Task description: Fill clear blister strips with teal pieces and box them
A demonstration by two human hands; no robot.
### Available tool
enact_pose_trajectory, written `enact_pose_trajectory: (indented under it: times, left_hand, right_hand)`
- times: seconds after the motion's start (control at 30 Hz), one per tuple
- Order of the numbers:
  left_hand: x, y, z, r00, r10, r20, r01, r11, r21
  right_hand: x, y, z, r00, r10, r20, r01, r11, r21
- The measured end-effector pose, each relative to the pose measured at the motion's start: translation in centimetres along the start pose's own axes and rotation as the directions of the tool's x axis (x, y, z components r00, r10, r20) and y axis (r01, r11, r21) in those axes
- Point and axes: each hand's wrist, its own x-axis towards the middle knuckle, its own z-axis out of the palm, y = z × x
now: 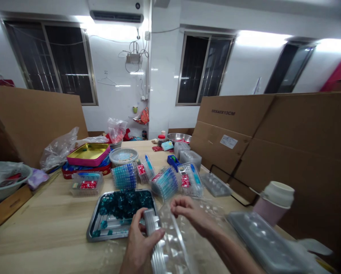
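Note:
My left hand (138, 241) is closed around a stack of clear plastic blister trays (156, 247), thumb on the near face. With its fingers pinched, my right hand (189, 211) grips the upper edge of a clear moulded blister tray (172, 239) just right of the stack; motion blurs it a little. Whether this tray is fully separate from the stack, I cannot tell. Left of my hands lies a metal tray (91, 233) holding a heap of teal translucent pieces (127, 201). Behind it stand several filled clear packs (124, 177) with blue and red contents.
Grey-clear plastic trays (261, 236) and a pink cup with a white lid (274, 201) are at the right. Cardboard sheets (298, 152) wall both sides. A pink-rimmed gold tin (89, 154), a round basket (123, 156) and a blue tape dispenser (173, 161) sit farther back.

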Motion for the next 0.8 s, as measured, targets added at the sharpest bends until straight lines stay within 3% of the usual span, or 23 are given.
enact_pose_trajectory:
  times: [0.1,0.17,0.23,0.3,0.37,0.47,0.6,0.8]
  left_hand:
    - [0.3,-0.2,-0.3,1.000,-0.013,-0.017,0.013,1.000,0.013]
    - [0.4,-0.4,-0.4,0.999,-0.020,-0.025,0.020,1.000,0.014]
    - [0.5,-0.5,-0.3,0.999,-0.022,-0.031,0.022,1.000,0.011]
    - [0.5,-0.6,-0.2,0.999,-0.018,-0.027,0.019,1.000,0.006]
    - [0.5,-0.6,-0.1,1.000,-0.010,-0.010,0.010,1.000,0.004]
    - [0.5,-0.6,0.0,1.000,0.002,0.017,-0.002,1.000,0.012]
    - [0.3,-0.3,0.1,0.999,0.003,0.039,-0.003,1.000,0.016]
    - [-0.2,0.1,0.0,0.998,0.027,0.053,-0.027,1.000,0.002]
  right_hand:
    - [0.8,-1.5,-3.9,0.999,-0.037,-0.028,0.029,0.969,-0.247]
    - [1.6,-2.2,-6.0,0.998,-0.049,-0.041,0.025,0.886,-0.462]
    - [2.4,-2.3,-6.9,0.991,-0.089,-0.096,0.006,0.767,-0.642]
    - [2.9,-1.8,-6.2,0.986,-0.122,-0.114,0.009,0.721,-0.693]
    - [2.9,-0.8,-4.1,0.996,-0.084,-0.036,0.048,0.819,-0.572]
    - [2.3,0.8,-0.2,0.989,-0.008,0.145,0.034,0.983,-0.182]
    - [1.5,2.1,2.9,0.984,0.030,0.174,-0.056,0.987,0.150]
    - [1.3,2.6,3.2,0.981,0.026,0.193,-0.077,0.962,0.261]
